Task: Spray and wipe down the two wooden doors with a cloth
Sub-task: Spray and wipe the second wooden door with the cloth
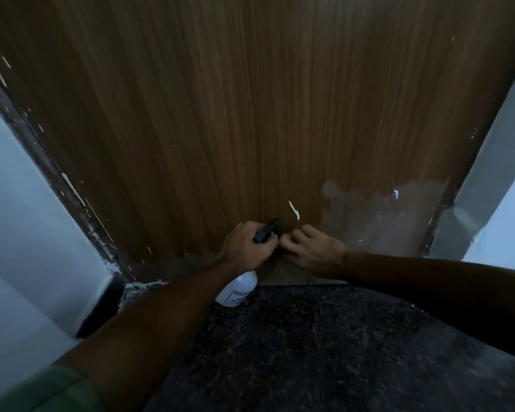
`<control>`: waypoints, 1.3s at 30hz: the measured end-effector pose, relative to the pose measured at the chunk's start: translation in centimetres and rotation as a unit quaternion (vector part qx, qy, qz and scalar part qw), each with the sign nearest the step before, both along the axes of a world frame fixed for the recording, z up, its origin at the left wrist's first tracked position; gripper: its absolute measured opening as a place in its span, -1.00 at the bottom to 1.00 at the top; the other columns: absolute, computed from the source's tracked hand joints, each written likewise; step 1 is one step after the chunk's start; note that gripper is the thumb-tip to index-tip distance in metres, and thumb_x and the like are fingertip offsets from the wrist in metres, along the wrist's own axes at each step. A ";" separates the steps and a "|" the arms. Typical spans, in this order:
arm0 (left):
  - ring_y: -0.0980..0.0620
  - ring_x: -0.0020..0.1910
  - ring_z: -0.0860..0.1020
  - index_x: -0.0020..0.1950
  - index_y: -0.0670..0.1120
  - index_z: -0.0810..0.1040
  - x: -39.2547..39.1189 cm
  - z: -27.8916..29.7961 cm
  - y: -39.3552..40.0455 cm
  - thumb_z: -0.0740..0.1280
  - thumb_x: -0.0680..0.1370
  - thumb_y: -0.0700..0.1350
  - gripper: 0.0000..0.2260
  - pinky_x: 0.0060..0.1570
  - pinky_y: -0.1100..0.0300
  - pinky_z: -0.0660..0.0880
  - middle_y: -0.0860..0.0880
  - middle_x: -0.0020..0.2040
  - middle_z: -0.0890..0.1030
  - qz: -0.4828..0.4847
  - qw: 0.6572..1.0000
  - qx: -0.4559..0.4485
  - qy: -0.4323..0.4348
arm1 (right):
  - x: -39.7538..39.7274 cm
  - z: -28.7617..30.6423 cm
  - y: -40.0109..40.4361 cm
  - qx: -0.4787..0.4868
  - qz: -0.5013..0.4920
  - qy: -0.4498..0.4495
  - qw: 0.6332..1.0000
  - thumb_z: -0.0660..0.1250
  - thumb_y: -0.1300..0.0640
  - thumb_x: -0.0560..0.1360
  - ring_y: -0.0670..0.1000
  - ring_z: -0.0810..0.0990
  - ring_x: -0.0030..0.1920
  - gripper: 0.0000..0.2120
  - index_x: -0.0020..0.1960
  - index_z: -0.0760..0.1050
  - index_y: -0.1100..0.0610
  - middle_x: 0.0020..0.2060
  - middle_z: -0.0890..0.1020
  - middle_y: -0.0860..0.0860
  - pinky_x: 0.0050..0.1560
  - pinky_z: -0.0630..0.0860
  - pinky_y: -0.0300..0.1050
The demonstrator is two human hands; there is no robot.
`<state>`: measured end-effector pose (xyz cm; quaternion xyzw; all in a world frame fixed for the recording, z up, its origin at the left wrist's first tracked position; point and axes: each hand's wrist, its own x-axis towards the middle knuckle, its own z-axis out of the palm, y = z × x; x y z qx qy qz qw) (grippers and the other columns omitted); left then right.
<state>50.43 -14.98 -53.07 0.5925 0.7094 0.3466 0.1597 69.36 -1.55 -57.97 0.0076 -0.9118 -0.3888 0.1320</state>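
A brown wooden door fills the view, with a dull pale patch at its lower right. My left hand grips the black trigger head of a white spray bottle. The bottle hangs below my wrist and its nozzle points at the door's lower part. My right hand is just right of the trigger head. Its fingers are curled and its fingertips meet my left fingers. Whether it holds anything is hidden. No cloth is in sight.
A dark door frame with chipped paint runs down the left beside a pale wall. A grey frame and wall stand at the right. Dark speckled floor lies below the door.
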 end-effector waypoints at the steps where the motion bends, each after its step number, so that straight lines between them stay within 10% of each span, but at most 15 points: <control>1: -0.11 -0.33 0.65 -0.15 -0.06 0.63 0.3 0.0 0.1 0.32 0.51 0.17 -0.69 -0.28 -0.11 0.64 -0.06 -0.29 0.67 -0.002 1.000 0.004 0.006 | -0.1 -0.6 -0.2 0.041 0.000 -0.030 0.999 0.01 0.22 0.67 0.13 0.51 -0.11 -0.61 0.22 0.60 0.11 0.18 0.46 0.15 -0.12 0.49 0.04; 10: -0.12 -0.39 0.63 -0.25 -0.13 0.57 0.9 0.3 1.1 0.35 0.53 0.10 -0.68 -0.35 -0.09 0.58 -0.10 -0.33 0.65 -0.008 0.999 0.023 0.024 | 6.2 0.0 4.7 0.064 0.041 -0.042 0.996 0.31 0.16 0.63 0.17 0.53 0.04 -0.72 0.32 0.53 0.00 0.28 0.44 0.13 0.02 0.51 0.05; 17: 0.01 -0.46 0.47 -0.37 0.01 0.40 2.0 -0.6 2.2 0.34 0.51 0.09 -0.69 -0.37 0.09 0.36 0.06 -0.45 0.48 -0.026 0.998 0.050 0.033 | 5.0 5.9 3.5 -0.127 -0.064 0.330 0.933 0.23 -0.02 0.61 0.24 0.49 0.08 -0.55 0.48 0.41 0.06 0.33 0.44 0.26 -0.05 0.42 0.08; 23: 0.08 -0.52 0.40 -0.40 0.02 0.39 3.2 -0.1 3.0 0.32 0.51 0.08 -0.69 -0.40 0.12 0.34 0.09 -0.51 0.44 -0.018 0.996 0.085 0.006 | 6.7 0.2 4.6 -0.002 -0.018 0.071 0.997 0.47 0.18 0.39 0.14 0.46 -0.05 -0.44 0.35 0.41 0.04 0.22 0.48 0.16 -0.11 0.39 0.01; 30: -0.15 -0.45 0.59 -0.29 -0.14 0.58 4.6 0.7 4.5 0.31 0.49 0.15 -0.63 -0.44 -0.16 0.54 -0.09 -0.40 0.61 -0.015 0.993 0.109 -0.041 | 6.9 7.7 3.8 -0.132 -0.076 0.352 0.924 0.17 -0.01 0.61 0.28 0.53 0.15 -0.53 0.48 0.41 0.11 0.34 0.46 0.28 -0.03 0.44 0.11; 37: -0.19 -0.46 0.59 -0.28 -0.18 0.62 5.3 1.4 5.3 0.32 0.47 0.13 -0.62 -0.47 -0.15 0.53 -0.13 -0.39 0.63 -0.003 0.992 0.110 -0.059 | 8.8 0.9 5.2 0.011 0.011 0.034 0.999 0.37 0.16 0.50 0.13 0.59 -0.07 -0.59 0.32 0.39 0.08 0.16 0.55 0.18 -0.09 0.45 0.00; 39: -0.19 -0.45 0.58 -0.26 -0.21 0.61 5.8 1.2 5.3 0.30 0.49 0.12 -0.61 -0.48 -0.14 0.50 -0.15 -0.38 0.63 -0.022 0.994 0.107 -0.032 | 8.7 2.2 5.2 0.002 0.015 0.081 0.997 0.18 0.16 0.62 0.15 0.58 -0.04 -0.70 0.34 0.40 0.10 0.19 0.51 0.19 -0.07 0.40 0.02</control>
